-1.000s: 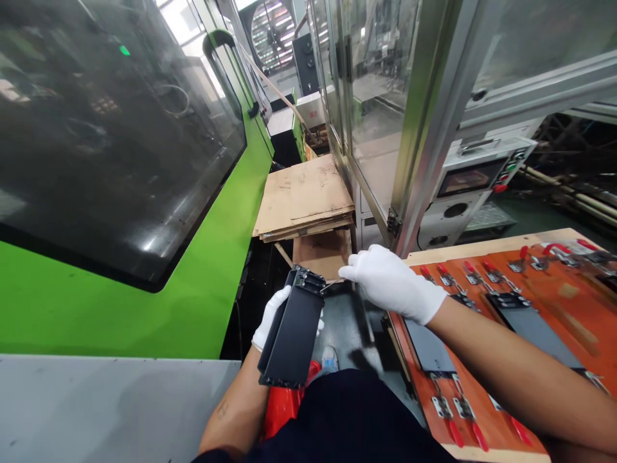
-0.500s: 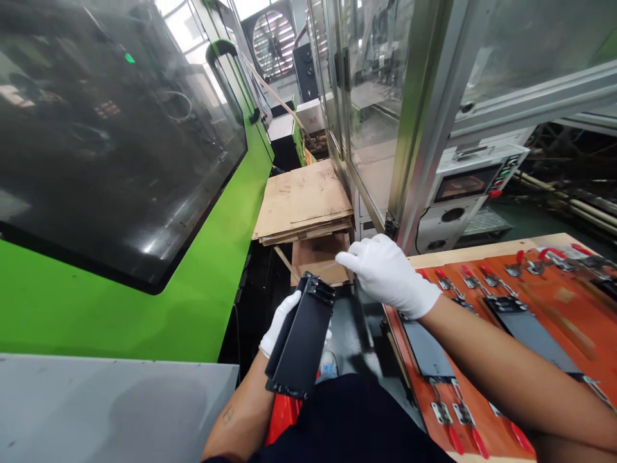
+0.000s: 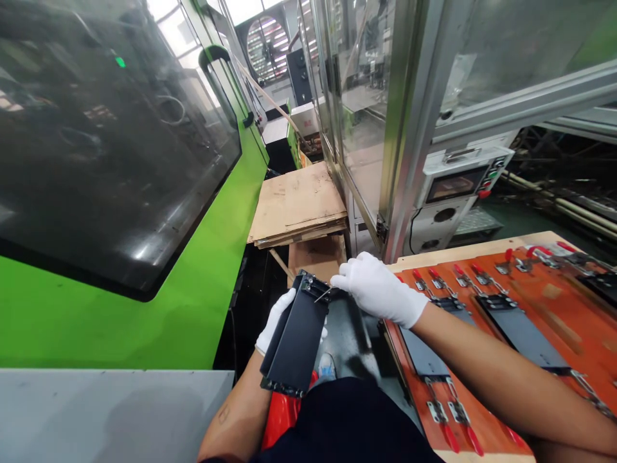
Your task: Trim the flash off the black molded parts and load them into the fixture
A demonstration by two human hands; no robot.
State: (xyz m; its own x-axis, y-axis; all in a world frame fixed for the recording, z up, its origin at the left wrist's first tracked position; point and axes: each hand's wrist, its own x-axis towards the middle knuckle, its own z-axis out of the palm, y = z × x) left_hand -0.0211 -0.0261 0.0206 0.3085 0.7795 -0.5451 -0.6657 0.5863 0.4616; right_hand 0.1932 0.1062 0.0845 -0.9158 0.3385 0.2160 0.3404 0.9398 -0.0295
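Observation:
My left hand (image 3: 276, 321), in a white glove, is shut on a black rectangular plate (image 3: 294, 337) held nearly upright, with a metal fitting at its top end. My right hand (image 3: 373, 298), also gloved, pinches a thin metal pin (image 3: 322, 294) whose tip is at the plate's top end. Beneath my right forearm lies an orange fixture board (image 3: 554, 302) with red-handled toggle clamps (image 3: 436, 411). Two black plates (image 3: 520, 334) rest in it, and the nearer one (image 3: 424, 357) sits just below my right wrist.
A green machine with a large dark window (image 3: 120, 161) fills the left side. Stacked cardboard (image 3: 299, 204) lies ahead, beside a glass-and-aluminium enclosure (image 3: 366, 109) and a control panel (image 3: 456, 184). A red bag (image 3: 280, 415) sits below the held plate.
My right hand has moved down and left, closer to the plate's top end. The left hand still holds the plate, and the whole view has shifted slightly.

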